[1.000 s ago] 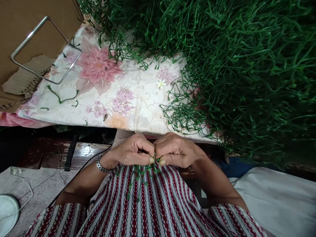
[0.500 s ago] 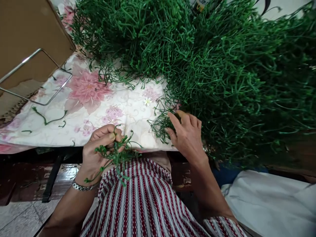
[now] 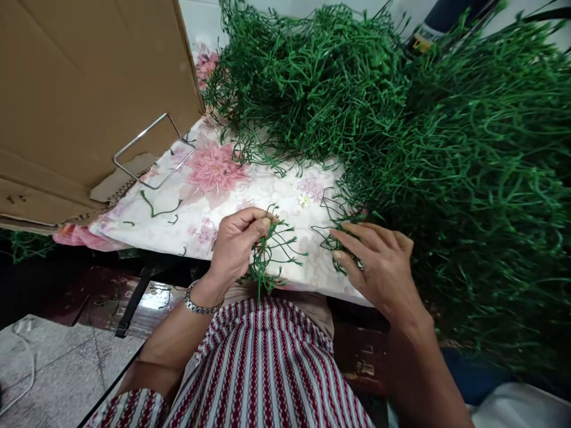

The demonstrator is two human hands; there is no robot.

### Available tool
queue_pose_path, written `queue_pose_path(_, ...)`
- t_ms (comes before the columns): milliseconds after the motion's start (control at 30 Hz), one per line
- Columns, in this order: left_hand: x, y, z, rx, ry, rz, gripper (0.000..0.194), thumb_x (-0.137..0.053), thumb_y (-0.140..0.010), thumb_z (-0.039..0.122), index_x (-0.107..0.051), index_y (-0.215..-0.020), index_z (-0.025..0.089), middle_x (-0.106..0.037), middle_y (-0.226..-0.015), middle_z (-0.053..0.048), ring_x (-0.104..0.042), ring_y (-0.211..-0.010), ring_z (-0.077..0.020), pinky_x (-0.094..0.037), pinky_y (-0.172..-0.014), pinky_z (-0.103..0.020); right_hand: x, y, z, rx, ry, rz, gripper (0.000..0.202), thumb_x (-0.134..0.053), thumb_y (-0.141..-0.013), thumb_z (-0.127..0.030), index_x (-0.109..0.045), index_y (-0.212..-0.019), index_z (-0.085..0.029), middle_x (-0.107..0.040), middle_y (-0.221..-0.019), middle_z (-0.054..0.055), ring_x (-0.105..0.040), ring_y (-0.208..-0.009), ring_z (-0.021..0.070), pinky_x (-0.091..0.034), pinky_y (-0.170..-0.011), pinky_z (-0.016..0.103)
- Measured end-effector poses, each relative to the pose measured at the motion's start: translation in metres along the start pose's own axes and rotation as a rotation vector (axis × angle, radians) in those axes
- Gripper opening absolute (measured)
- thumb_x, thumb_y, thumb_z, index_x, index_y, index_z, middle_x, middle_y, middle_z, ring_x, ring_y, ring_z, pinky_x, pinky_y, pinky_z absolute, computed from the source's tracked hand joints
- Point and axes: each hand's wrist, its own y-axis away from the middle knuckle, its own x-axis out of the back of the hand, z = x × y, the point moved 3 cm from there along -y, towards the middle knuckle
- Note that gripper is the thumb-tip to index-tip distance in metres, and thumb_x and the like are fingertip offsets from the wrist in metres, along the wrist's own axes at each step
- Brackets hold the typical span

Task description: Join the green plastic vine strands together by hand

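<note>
My left hand [image 3: 241, 241], with a metal watch band on its wrist, is closed in a pinch between thumb and forefinger. It holds a small bunch of thin green stems [image 3: 267, 261] with little knobbed tips, which fan out and hang over the table's front edge. To the right, my right hand [image 3: 379, 267] reaches over loose green stems [image 3: 328, 238] at the near edge of the pile. Its thumb and fingers are apart, and the fingertips partly cover the stems. A large tangled pile of green stems [image 3: 468, 160] spreads behind and beside it.
A floral tablecloth [image 3: 285, 184] covers the table, with a few stray stems [image 3: 156, 211] at its left. A cardboard box [image 3: 102, 77] stands there, beside a bent metal wire frame [image 3: 156, 187]. At the back, a dark bottle [image 3: 435, 27] rises from the pile.
The camera has turned left, bringing more of the box into view. My left hand has raised its bunch over the table edge. My right hand stays over the loose stems.
</note>
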Motion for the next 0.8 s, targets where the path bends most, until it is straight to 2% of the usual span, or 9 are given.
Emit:
queue_pose_path(100, -0.002, 0.004, -0.01, -0.056, -0.084, -0.053, 0.005, -0.069, -0.069, 0.02, -0.068, -0.072, 0.015, -0.063, -0.067, 0.001, -0.048, -0.054, -0.0038, -0.039, -0.051, -0.013, 0.021, -0.01, -0.015, -0.017, -0.288, 0.191, 0.019, -0.056, -0.081, -0.018, -0.064, -0.099, -0.021, -0.066, -0.091, 0.005, -0.059, -0.086, 0.0198, -0.042, -0.079, 0.036)
queue_pose_path(133, -0.003, 0.007, -0.013, -0.073, -0.11, -0.079, 0.007, -0.069, -0.07, 0.021, -0.067, -0.073, 0.016, -0.063, -0.068, 0.001, -0.049, -0.055, -0.0044, -0.04, -0.052, -0.014, 0.023, -0.016, -0.022, -0.021, -0.406, 0.212, 0.018, -0.055, -0.082, -0.017, -0.064, -0.097, -0.02, -0.066, -0.089, 0.005, -0.059, -0.084, 0.0183, -0.044, -0.076, 0.033)
queue_pose_path(167, -0.005, 0.01, -0.015, -0.087, -0.129, -0.103, 0.008, -0.069, -0.07, 0.022, -0.067, -0.075, 0.016, -0.062, -0.067, 0.001, -0.049, -0.056, -0.005, -0.04, -0.053, -0.015, 0.023, -0.021, -0.03, -0.005, -0.525, 0.197, 0.017, -0.054, -0.083, -0.016, -0.063, -0.096, -0.019, -0.065, -0.089, 0.005, -0.06, -0.083, 0.0171, -0.045, -0.074, 0.031)
queue_pose_path(233, -0.006, 0.016, -0.018, -0.107, -0.146, -0.128, 0.011, -0.069, -0.07, 0.024, -0.065, -0.075, 0.016, -0.058, -0.065, 0.002, -0.049, -0.055, -0.0061, -0.039, -0.052, -0.016, 0.013, -0.032, -0.046, 0.068, -0.682, 0.046, 0.015, -0.053, -0.083, -0.017, -0.061, -0.096, -0.018, -0.065, -0.09, 0.005, -0.059, -0.084, 0.0159, -0.046, -0.075, 0.029)
queue_pose_path(300, -0.006, 0.021, -0.02, -0.119, -0.151, -0.117, 0.011, -0.068, -0.072, 0.025, -0.063, -0.076, 0.016, -0.056, -0.064, 0.003, -0.048, -0.054, -0.0066, -0.037, -0.05, -0.017, -0.001, -0.038, -0.058, 0.136, -0.73, -0.077, 0.016, -0.056, -0.082, -0.02, -0.06, -0.097, -0.015, -0.063, -0.089, 0.006, -0.057, -0.084, 0.0163, -0.046, -0.076, 0.03)
queue_pose_path(333, -0.005, 0.023, -0.021, -0.121, -0.154, -0.112, 0.011, -0.067, -0.073, 0.026, -0.062, -0.076, 0.016, -0.055, -0.064, 0.003, -0.048, -0.054, -0.0068, -0.037, -0.05, -0.018, -0.007, -0.039, -0.061, 0.146, -0.733, -0.093, 0.017, -0.057, -0.081, -0.021, -0.059, -0.096, -0.014, -0.062, -0.088, 0.007, -0.056, -0.084, 0.0167, -0.046, -0.076, 0.031)
queue_pose_path(500, -0.001, 0.028, -0.026, -0.122, -0.173, -0.146, 0.011, -0.066, -0.074, 0.026, -0.06, -0.074, 0.017, -0.055, -0.066, 0.002, -0.048, -0.058, -0.0084, -0.038, -0.054, -0.019, -0.024, -0.03, -0.066, 0.093, -0.739, 0.018, 0.008, -0.054, -0.082, -0.023, -0.057, -0.083, -0.016, -0.055, -0.081, 0.006, -0.051, -0.079, 0.0166, -0.043, -0.072, 0.032)
queue_pose_path(667, -0.004, 0.028, -0.029, -0.135, -0.03, -0.116, 0.01, -0.069, -0.07, 0.023, -0.061, -0.069, 0.017, -0.056, -0.066, 0.001, -0.048, -0.061, -0.0087, -0.038, -0.056, -0.02, -0.026, -0.026, -0.071, 0.136, -0.846, 0.008, 0.012, -0.047, -0.087, -0.024, -0.055, -0.082, -0.016, -0.051, -0.069, 0.002, -0.047, -0.068, 0.0138, -0.039, -0.065, 0.028)
queue_pose_path(800, -0.009, 0.03, -0.031, -0.067, 0.161, -0.111, 0.011, -0.072, -0.065, 0.022, -0.062, -0.066, 0.017, -0.058, -0.069, 0.001, -0.051, -0.061, -0.0076, -0.039, -0.054, -0.017, -0.034, -0.023, -0.071, 0.055, -1.066, -0.047, 0.014, -0.047, -0.088, -0.024, -0.055, -0.079, -0.016, -0.047, -0.066, -0.001, -0.045, -0.062, 0.0098, -0.036, -0.059, 0.022)
